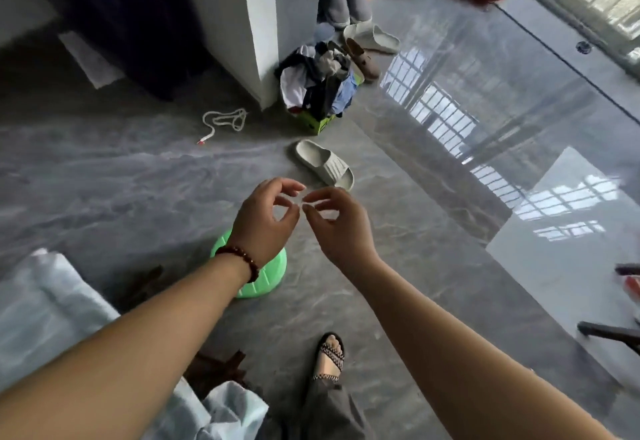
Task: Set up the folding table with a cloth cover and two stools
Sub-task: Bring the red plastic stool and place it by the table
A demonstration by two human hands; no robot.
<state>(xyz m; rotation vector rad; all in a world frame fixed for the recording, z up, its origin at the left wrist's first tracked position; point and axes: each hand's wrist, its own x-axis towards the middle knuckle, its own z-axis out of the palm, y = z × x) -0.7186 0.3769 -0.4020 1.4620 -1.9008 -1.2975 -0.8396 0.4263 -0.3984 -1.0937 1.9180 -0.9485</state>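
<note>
Between the half-curled fingers [294, 186] of left hand [265, 223] and right hand [337, 230] nothing showed (tips nearly touching). Just under the left fingers stood the green stool [266, 282]; farther down-left lay the cloth [45, 301]. Stools seemed the step in hand; a second one was needed next.

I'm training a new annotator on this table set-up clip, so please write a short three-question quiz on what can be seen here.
1. Multiple choice: the stool on the floor below the left hand is A red, B green, C black.
2. True or false: the bead bracelet sits on the right wrist.
3. Fill in: just beyond the right hand, a single pale ____ lies on the floor.
Key: 1 B; 2 false; 3 slipper.
</note>
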